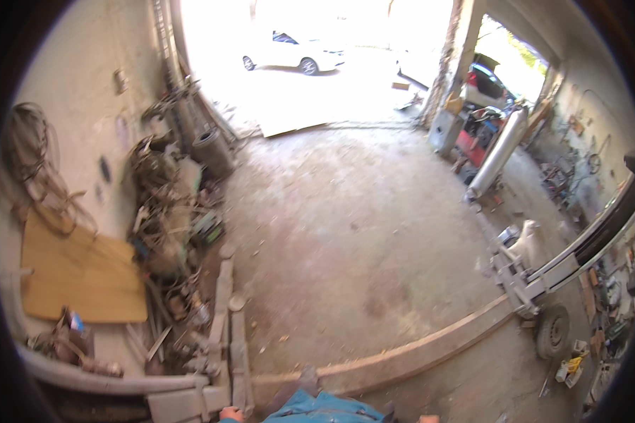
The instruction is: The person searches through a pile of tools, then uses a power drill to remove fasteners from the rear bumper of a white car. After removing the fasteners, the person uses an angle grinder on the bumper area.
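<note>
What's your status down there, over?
Left hand low, near a dusty bar; touch unclear. Right hand mostly cut off at bottom edge. Long beam crosses the floor ahead.

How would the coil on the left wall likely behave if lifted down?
The coil would probably flop, since its loops sag loosely. It may be fairly heavy, with many turns bundled together. Lower loops might snag, dangling across the top edge of the tan board.

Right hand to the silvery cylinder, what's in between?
Head view: concrete floor, crossed by a long low beam, lies between the right hand, just showing at the lower edge, and the silvery cylinder.
</note>
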The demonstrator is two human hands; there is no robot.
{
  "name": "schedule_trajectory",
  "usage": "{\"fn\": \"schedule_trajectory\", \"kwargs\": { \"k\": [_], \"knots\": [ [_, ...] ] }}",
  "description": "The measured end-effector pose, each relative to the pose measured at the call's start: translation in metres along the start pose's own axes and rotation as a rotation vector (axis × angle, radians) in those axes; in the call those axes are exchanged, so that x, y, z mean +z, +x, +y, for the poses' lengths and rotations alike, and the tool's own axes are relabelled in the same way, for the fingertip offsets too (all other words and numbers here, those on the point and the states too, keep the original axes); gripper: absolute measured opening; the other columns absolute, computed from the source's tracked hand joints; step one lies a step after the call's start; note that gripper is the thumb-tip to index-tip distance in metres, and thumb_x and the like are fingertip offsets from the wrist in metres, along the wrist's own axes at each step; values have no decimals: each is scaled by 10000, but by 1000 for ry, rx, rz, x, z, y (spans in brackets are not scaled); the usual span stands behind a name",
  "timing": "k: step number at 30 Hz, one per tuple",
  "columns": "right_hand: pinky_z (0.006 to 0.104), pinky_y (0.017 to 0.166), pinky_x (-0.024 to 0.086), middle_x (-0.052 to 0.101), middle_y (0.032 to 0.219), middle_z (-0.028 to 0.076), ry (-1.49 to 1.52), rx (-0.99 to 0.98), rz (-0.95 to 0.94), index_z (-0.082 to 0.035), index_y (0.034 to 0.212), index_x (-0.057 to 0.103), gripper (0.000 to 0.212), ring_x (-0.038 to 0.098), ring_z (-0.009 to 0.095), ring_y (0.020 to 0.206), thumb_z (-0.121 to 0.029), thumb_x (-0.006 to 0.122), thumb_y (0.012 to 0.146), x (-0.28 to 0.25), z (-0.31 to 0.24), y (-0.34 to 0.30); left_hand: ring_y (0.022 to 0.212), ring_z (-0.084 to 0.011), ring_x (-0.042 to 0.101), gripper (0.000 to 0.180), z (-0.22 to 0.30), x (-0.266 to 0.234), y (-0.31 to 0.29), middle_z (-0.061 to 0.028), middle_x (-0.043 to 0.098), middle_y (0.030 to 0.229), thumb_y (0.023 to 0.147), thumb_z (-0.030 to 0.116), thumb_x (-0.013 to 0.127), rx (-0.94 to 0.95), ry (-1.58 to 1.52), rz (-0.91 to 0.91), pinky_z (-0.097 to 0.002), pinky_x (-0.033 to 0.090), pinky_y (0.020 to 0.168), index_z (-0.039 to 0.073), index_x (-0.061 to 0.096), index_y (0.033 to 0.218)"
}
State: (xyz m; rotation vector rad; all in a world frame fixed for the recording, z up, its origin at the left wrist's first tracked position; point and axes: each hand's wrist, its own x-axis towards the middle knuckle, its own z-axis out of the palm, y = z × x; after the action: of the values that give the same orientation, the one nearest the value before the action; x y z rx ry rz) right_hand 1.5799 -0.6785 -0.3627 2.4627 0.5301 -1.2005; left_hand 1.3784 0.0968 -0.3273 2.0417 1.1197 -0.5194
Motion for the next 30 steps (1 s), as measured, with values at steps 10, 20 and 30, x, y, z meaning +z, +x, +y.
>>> {"fn": "schedule_trajectory", "kwargs": {
  "k": [10,20,30],
  "knots": [
    [430,911,601,804,1130,180,1746,538,-102,-36,1103,800,287,770,339,1042,-276,682,998,-149,-101,191,731,-206,793,270,293,-128,280,-142,807,832,993,238,703,134,-297,63,-404,638,715,-2,814,1049],
    [430,675,616,784,942,137,1679,576,32,-13,987,779,246,752,289,730,-247,703,983,-535,47,453,784,-225,793,268,515,-173,455,-124,814,853,928,240,749,171,123,136,-398,649,783,-2,833,1007],
    [383,677,602,765,834,91,1746,359,698,1,1043,761,225,719,177,721,-196,653,1061,-984,238,649,796,-291,789,261,690,-206,673,-150,798,838,876,333,751,4,155,-106,-414,635,816,109,858,956]
  ]
}}
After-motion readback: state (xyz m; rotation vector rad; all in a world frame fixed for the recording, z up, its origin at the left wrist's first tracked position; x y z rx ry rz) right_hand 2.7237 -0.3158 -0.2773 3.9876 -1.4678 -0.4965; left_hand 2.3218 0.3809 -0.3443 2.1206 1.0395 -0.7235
